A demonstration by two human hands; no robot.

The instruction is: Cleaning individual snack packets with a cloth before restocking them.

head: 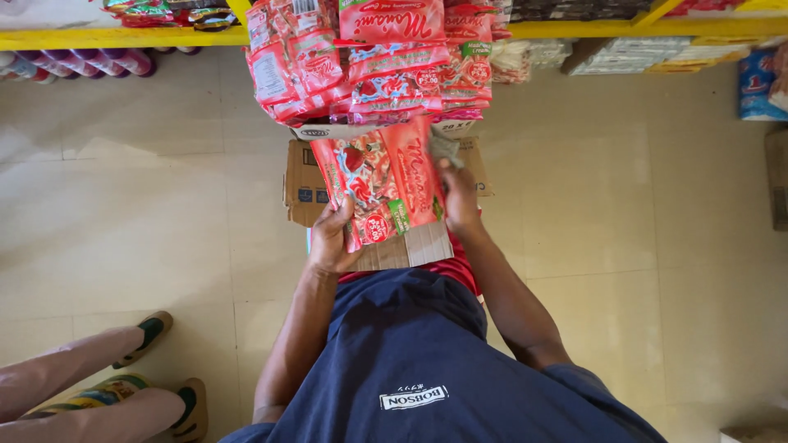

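The person stands over an open cardboard box (305,176) on the tiled floor (148,205), both hands on one red snack packet (382,184) held above the box, just below the yellow shelf (123,37).

Left hand (330,238) is curled under the packet's lower left corner, fingers closed on its edge. Right hand (458,197) is clamped on the packet's right edge, near the top corner, and seems to pinch a small greyish scrap there too; what that is cannot be told.

Handling, judged: the packet looks light, soft and crinkly, a glossy film that may slip; contents likely brittle, so squeezing the middle risks crushing. Best taken by the sealed edges or corners, as both hands do.

Packages:
- Held packet: flat rectangle, red, with a picture of red fruit, a green tag and a round red price sticker near its lower edge.
- A stack of like red packets (377,61) overhangs the shelf's front edge, right above the box.
- Pink-capped bottles (78,61) lie under the shelf's left end.
- White and grey flat packs (648,56) sit toward the right end; a blue package (759,86) is at the far right.

Another person's sandalled feet (152,361) show at the lower left.
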